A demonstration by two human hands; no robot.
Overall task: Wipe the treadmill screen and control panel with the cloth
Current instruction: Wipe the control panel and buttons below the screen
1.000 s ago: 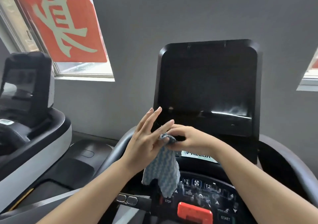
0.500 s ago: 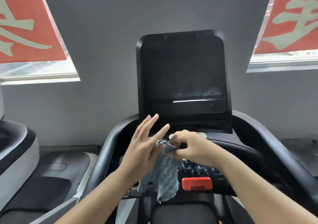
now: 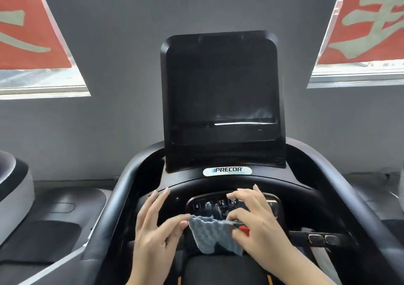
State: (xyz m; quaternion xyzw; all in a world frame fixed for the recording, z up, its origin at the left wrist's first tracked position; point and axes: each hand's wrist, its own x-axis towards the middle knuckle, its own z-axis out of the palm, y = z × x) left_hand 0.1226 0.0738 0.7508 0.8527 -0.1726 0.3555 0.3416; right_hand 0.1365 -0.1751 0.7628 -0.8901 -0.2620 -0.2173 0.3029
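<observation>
Both my hands pinch the cloth (image 3: 213,234) over the control panel (image 3: 220,204), left hand (image 3: 157,230) and right hand (image 3: 255,225) spreading it; screen (image 3: 220,92) looks unwiped, nearly everything left.

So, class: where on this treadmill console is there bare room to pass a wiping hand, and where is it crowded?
Free: the dark screen, and the black band between the Precor badge and the button panel. Crowded: the panel itself, where left hand, right hand and cloth meet.
</observation>
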